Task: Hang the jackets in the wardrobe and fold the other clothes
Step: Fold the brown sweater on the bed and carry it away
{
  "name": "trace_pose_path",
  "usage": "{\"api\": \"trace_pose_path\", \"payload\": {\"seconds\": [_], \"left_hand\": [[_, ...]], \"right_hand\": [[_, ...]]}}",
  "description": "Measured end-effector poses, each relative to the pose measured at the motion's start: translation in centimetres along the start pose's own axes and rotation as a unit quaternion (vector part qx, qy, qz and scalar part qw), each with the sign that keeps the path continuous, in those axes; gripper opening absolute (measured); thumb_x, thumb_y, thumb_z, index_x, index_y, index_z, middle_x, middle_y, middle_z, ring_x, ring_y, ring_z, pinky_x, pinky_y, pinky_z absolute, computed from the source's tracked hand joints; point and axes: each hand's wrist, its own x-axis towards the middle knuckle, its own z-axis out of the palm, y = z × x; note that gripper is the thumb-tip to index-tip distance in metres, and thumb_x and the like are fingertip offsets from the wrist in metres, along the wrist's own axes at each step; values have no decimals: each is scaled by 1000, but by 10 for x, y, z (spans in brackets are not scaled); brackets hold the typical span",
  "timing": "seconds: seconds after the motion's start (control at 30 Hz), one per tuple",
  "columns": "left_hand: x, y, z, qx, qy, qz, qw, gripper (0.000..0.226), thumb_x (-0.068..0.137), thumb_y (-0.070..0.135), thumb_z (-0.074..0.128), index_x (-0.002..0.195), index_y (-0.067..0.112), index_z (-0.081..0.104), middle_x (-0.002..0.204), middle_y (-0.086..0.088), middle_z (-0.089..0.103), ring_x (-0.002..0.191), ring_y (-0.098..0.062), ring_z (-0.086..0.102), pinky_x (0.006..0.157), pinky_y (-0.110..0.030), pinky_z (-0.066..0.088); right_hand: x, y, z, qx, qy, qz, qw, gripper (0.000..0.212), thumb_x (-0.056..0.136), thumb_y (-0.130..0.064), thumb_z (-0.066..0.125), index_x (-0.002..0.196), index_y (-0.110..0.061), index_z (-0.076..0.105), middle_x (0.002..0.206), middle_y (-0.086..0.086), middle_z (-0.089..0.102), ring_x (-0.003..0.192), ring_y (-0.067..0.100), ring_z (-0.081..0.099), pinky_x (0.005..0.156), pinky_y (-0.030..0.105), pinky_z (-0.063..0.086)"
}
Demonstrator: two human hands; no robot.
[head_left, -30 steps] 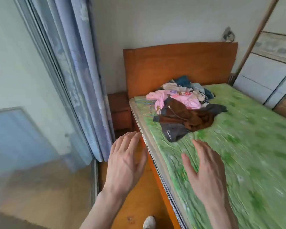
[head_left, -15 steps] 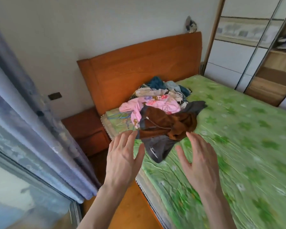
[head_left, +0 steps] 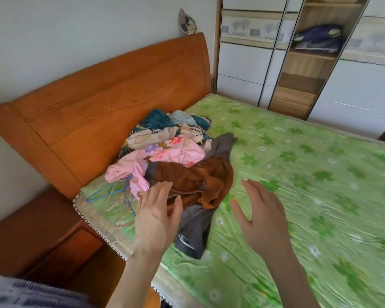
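While both hands hover palm-down with fingers spread and nothing in their grip, the left hand (head_left: 157,216) hangs over the near edge of the clothes pile (head_left: 176,156) and the right hand (head_left: 262,218) over bare green bedspread (head_left: 320,185) beside it. A brown garment (head_left: 193,181) tops the heap, over a grey one (head_left: 196,232) and a pink one (head_left: 165,156). Wire hangers (head_left: 113,194) lie tangled at its left. An orange headboard (head_left: 98,103) backs the pile. Beyond the bed, the wardrobe (head_left: 302,63) stands open, with a dark folded item (head_left: 318,38) on one shelf.
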Motion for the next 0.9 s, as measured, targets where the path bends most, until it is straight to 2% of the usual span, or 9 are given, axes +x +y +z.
{"api": "trace_pose_path", "payload": {"seconds": [0.13, 0.3, 0.4, 0.57, 0.7, 0.77, 0.9], "left_hand": [[66, -50, 39, -37, -58, 25, 997, 39, 100, 37, 56, 130, 15, 66, 127, -3, 68, 117, -27, 63, 98, -47, 53], [144, -96, 100, -60, -124, 62, 989, 43, 100, 42, 51, 132, 19, 67, 131, 1, 68, 124, -21, 62, 106, -41, 51], [174, -113, 144, -79, -167, 73, 980, 39, 102, 40, 55, 133, 20, 67, 131, 2, 68, 124, -18, 61, 108, -39, 52], [201, -131, 227, -98, -215, 85, 968, 35, 101, 40, 62, 131, 21, 67, 127, 3, 71, 119, -15, 65, 106, -32, 53], [206, -150, 295, -60, -273, 56, 958, 38, 102, 44, 60, 132, 23, 67, 129, 3, 71, 118, -16, 67, 104, -26, 43], [201, -160, 327, -52, -296, 52, 952, 40, 102, 47, 57, 134, 24, 66, 132, 3, 70, 121, -17, 66, 105, -27, 43], [184, -177, 388, -45, -323, 62, 943, 44, 102, 50, 53, 133, 23, 66, 130, 2, 71, 118, -17, 68, 104, -29, 47]], "right_hand": [[51, -16, 44, -18, -27, 61, 998, 65, 100, -63, 35, 146, -21, 53, 149, -1, 55, 135, 22, 52, 115, 43, 37], [108, -22, 89, -38, -39, 136, 989, 65, 99, -65, 38, 148, -24, 52, 149, -3, 55, 134, 21, 53, 113, 45, 41], [130, -11, 117, -42, -38, 172, 983, 67, 98, -66, 38, 145, -22, 56, 146, -1, 59, 131, 23, 56, 108, 46, 45], [155, 21, 181, -9, -57, 245, 968, 68, 97, -70, 37, 143, -24, 57, 144, -3, 60, 130, 23, 59, 105, 45, 50], [162, 60, 248, 57, -99, 314, 942, 55, 99, -57, 51, 143, -24, 57, 143, -3, 59, 127, 23, 61, 100, 40, 49], [162, 75, 282, 99, -116, 343, 927, 52, 100, -52, 56, 145, -25, 55, 145, -5, 56, 132, 20, 56, 102, 38, 46], [155, 101, 350, 104, -145, 370, 912, 49, 102, -46, 60, 145, -24, 53, 144, -4, 57, 134, 19, 54, 104, 38, 45]]}}
